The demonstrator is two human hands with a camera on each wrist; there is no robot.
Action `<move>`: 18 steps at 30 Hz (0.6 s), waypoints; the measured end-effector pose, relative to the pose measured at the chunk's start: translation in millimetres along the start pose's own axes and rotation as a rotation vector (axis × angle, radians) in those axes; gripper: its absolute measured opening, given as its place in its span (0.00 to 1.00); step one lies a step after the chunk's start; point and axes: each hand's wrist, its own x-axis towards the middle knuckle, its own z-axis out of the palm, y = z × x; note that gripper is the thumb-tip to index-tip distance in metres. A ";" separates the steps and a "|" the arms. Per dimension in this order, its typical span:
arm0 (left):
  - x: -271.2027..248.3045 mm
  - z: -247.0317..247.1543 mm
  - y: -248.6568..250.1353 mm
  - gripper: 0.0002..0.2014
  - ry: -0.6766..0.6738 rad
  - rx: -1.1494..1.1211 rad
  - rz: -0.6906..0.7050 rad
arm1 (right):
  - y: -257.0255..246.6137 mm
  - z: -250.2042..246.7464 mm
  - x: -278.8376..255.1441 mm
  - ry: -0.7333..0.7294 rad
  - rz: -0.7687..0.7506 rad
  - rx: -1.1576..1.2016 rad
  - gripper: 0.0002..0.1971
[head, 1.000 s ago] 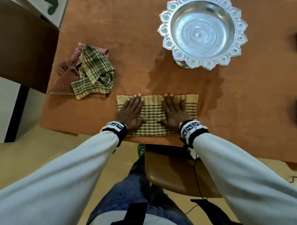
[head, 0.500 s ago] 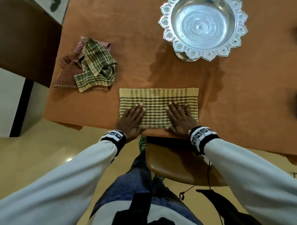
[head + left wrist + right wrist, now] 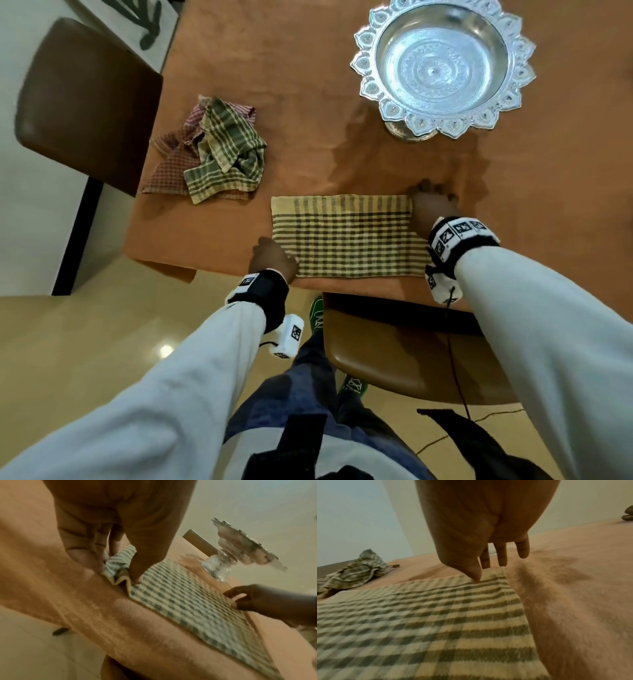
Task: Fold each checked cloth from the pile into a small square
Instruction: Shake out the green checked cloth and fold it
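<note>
With our left hand (image 3: pixel 120 524) we pinch the near left corner of the folded checked cloth (image 3: pixel 346 236), thumb on top and fingers behind, so the corner bunches into a small ripple in the left wrist view. Our right hand (image 3: pixel 430 209) sits at the cloth's far right corner; in the right wrist view the thumb tip (image 3: pixel 475 574) presses down on the cloth's edge while the other fingers (image 3: pixel 502 555) hang straight just past it, curled round nothing.

The cloth lies flat as a long rectangle in the lower middle of the head frame, close to the table's (image 3: pixel 291 85) near edge. To its upper left lies the pile (image 3: pixel 212 154) of crumpled checked cloths, a green-and-cream one over reddish ones. In the upper right stands a silver footed bowl (image 3: pixel 442 65) with a scalloped rim. A brown chair (image 3: pixel 85 99) sits at the far left, and another chair seat (image 3: pixel 394 353) shows below the table edge.
</note>
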 end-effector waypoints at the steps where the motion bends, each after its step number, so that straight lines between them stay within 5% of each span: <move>1: 2.2 -1.5 1.0 0.32 -0.031 -0.026 -0.040 | 1.7 -1.4 4.5 -0.013 0.013 -0.023 0.26; 6: 13.4 -14.4 -9.2 0.27 -0.188 -0.050 -0.080 | 4.4 -12.4 18.5 -0.082 -0.012 0.077 0.24; 9: 13.0 -19.2 -9.3 0.16 -0.202 -0.120 0.018 | 10.7 -16.9 23.1 -0.094 0.003 0.239 0.19; 14: 12.3 -53.0 9.7 0.07 -0.010 -0.556 0.122 | 29.3 -25.3 12.2 -0.054 0.050 0.618 0.06; 18: 28.5 -123.6 61.8 0.07 0.164 -0.467 0.397 | 20.8 -37.2 -23.1 -0.045 0.116 1.133 0.04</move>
